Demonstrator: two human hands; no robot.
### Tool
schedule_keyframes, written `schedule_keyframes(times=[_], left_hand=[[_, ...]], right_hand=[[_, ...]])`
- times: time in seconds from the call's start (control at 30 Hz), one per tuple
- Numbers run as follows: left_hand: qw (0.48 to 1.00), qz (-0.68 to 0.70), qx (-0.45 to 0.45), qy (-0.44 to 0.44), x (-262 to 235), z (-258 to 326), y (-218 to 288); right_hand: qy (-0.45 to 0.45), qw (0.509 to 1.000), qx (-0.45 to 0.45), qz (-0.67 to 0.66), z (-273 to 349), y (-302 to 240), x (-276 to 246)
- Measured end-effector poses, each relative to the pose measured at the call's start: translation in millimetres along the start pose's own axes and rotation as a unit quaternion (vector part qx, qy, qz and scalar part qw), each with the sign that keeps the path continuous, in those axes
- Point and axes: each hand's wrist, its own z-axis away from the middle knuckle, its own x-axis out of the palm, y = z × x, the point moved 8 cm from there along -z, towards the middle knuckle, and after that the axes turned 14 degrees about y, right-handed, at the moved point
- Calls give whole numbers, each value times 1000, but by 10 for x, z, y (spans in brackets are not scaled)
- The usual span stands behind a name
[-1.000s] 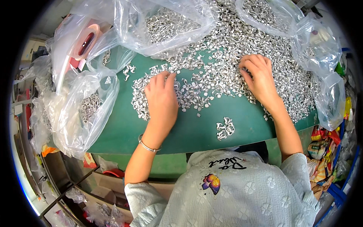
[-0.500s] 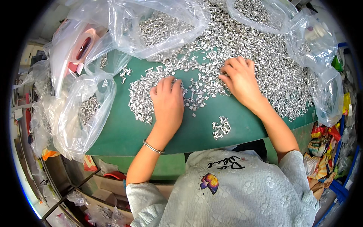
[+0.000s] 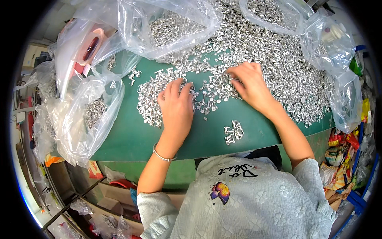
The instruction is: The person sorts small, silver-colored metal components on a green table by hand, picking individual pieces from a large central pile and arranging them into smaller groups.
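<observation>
Small shiny silver metal pieces, curved and hook-like, cover much of a green tabletop. My left hand rests palm down on a smaller pile of these metal pieces, fingers apart and slightly bent, tips among the pieces. My right hand lies at the left edge of the large heap of metal pieces. Its fingers reach left, with the thumb apart from them, and no piece shows in its grip. Scattered pieces lie between both hands. A small separate cluster of pieces sits nearer me.
Clear plastic bags with metal pieces stand at the back left, back right and left. A pink-rimmed object stands among bags at the left. Colourful packages fill a blue rack at the right.
My right hand's fingers have shifted slightly left and draw closer together. My left hand stays on the smaller pile with little movement. The view has shifted slightly.
</observation>
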Motion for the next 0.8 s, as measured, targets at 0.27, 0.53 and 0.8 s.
schedule_keyframes(times=[0.27, 0.53, 0.8], left_hand=[[1000, 25, 2, 6, -74, 35, 93], [990, 129, 35, -54, 97, 52, 465], [988, 44, 110, -104, 362, 55, 488]], right_hand=[[-170, 983, 58, -40, 162, -74, -218], [-94, 989, 69, -87, 128, 27, -261], [29, 987, -3, 161, 118, 243, -371]])
